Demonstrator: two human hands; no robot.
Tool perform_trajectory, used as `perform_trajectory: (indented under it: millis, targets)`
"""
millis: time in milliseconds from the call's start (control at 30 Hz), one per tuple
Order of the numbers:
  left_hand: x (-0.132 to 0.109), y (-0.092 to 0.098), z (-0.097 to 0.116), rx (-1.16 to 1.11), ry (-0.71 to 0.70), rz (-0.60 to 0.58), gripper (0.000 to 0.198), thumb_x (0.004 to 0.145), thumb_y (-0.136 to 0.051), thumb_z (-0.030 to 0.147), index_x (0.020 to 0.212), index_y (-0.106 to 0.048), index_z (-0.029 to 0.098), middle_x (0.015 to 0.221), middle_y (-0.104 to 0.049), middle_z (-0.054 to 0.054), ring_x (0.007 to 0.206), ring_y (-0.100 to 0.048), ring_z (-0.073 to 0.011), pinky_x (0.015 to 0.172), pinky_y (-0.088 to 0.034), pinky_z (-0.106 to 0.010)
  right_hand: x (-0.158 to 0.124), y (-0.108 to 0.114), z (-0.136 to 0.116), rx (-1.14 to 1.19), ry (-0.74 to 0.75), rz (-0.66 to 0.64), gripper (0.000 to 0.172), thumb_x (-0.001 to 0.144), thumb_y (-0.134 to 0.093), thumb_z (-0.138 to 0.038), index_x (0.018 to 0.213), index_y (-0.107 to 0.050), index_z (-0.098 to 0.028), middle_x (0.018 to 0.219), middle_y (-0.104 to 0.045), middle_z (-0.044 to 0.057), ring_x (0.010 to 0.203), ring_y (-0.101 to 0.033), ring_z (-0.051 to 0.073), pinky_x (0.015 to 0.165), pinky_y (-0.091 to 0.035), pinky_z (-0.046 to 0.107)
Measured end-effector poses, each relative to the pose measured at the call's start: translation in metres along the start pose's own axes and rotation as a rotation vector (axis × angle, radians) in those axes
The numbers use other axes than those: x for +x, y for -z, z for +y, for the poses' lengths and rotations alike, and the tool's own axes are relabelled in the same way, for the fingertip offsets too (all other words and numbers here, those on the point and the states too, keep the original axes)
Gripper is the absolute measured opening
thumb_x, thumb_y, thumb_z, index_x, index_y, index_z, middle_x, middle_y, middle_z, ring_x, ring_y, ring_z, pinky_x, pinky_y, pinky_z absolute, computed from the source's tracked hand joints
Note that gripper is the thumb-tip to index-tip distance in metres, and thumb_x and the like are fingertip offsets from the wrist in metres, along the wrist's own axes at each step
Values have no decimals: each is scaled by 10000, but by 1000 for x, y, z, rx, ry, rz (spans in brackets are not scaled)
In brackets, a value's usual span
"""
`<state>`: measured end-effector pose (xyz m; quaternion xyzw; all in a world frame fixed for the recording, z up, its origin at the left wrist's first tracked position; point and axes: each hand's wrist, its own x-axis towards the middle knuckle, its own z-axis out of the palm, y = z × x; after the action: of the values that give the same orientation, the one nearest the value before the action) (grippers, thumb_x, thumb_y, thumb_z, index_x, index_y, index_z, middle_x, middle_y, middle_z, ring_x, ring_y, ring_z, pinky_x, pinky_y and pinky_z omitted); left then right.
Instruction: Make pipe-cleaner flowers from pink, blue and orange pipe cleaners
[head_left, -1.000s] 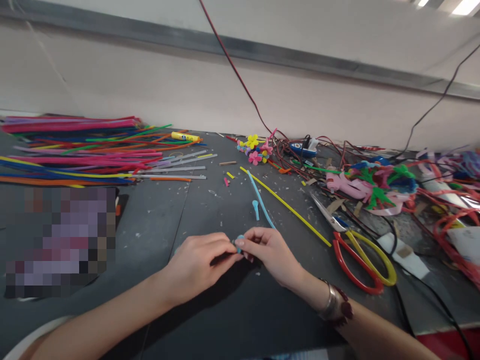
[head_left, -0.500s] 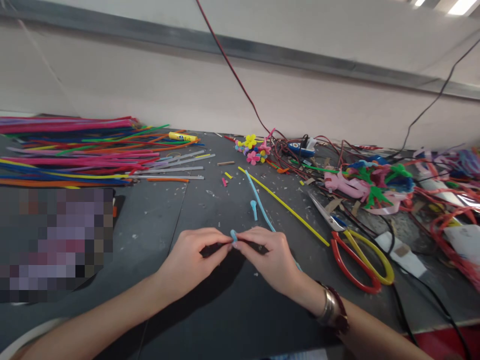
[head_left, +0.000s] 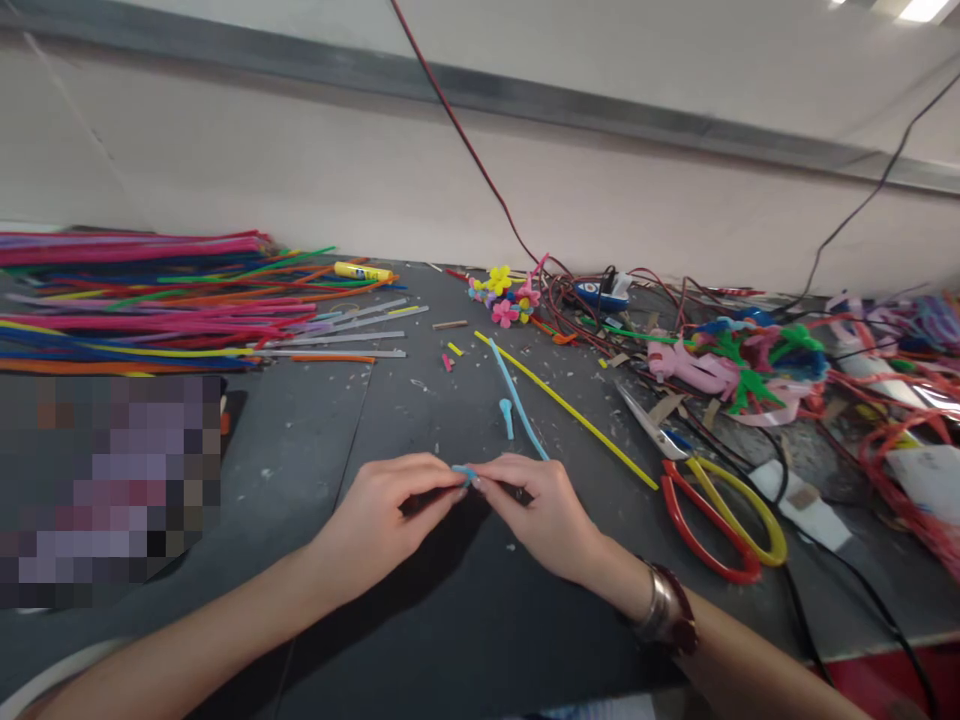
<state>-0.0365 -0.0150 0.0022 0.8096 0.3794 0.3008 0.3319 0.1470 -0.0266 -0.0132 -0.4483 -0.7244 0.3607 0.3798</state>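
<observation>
Head view, speckled dark workbench [head_left: 315, 450], white wall [head_left: 300, 170] behind, left hand [head_left: 382, 522] and right hand [head_left: 536, 522], fingers [head_left: 435, 480] pinching blue pipe cleaner [head_left: 463, 471]

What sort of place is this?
Probably a handicraft workshop: heaps of colored pipe cleaners, scissors with red and yellow handles, and small colored flowers lie on a scrap-strewn work surface.

We see two bare forearms reaching in from the lower corners, the left forearm [head_left: 187, 630] and the right forearm [head_left: 750, 665], ending in a slender left hand [head_left: 382, 520] and a slender right hand [head_left: 540, 520]. A wide, polished silver metal bangle [head_left: 658, 605] circles the right wrist, touching a chunky dark red band [head_left: 684, 628] whose exact material we cannot make out. Along the lower-left edge, we see the curved hem of a white sleeve [head_left: 52, 672].
</observation>
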Motion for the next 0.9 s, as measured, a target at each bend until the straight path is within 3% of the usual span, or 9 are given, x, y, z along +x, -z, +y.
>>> perform_trajectory:
  millis: [100,267,433,667,900]
  targets:
    - [1,2,-1,15,51,20,147,811,-537,220,825,-681,192,794,-657,-14,683,-588,-111,600,-443,-198,0,0,-1,-27,-6,1,239,824,-500,-150,976,-673,-216,777,-666,29,714,-598,129,651,-452,237]
    - [3,4,0,-103,231,50,110,750,-605,266,764,-695,205,1014,-652,-27,788,-621,-140,640,-481,-196,-1,-1,-1,44,-67,7,220,829,-498,-189,956,-676,-216,769,-670,20,689,-603,125,627,-463,229]
    - [6,4,0,-272,368,-17,112,731,-620,277,751,-698,200,832,-708,-13,769,-645,-161,709,-488,-224,-1,-1,-2,143,-94,-11,220,839,-484,-205,960,-667,-202,777,-679,20,681,-615,112,616,-478,208]
    - [6,4,1,-311,465,-12,98,667,-674,265,696,-664,171,674,-693,0,654,-640,-143,606,-481,-199,1,3,-5,-73,0,0,133,766,-599,-221,860,-688,-188,748,-676,22,688,-609,126,633,-455,218]
    - [11,7,-1,-633,623,-113,183,640,-709,197,790,-612,158,726,-714,-17,708,-651,-132,657,-489,-197,2,6,-3,-85,-45,2,131,793,-575,-232,781,-695,-182,693,-674,13,623,-594,114,586,-425,214]
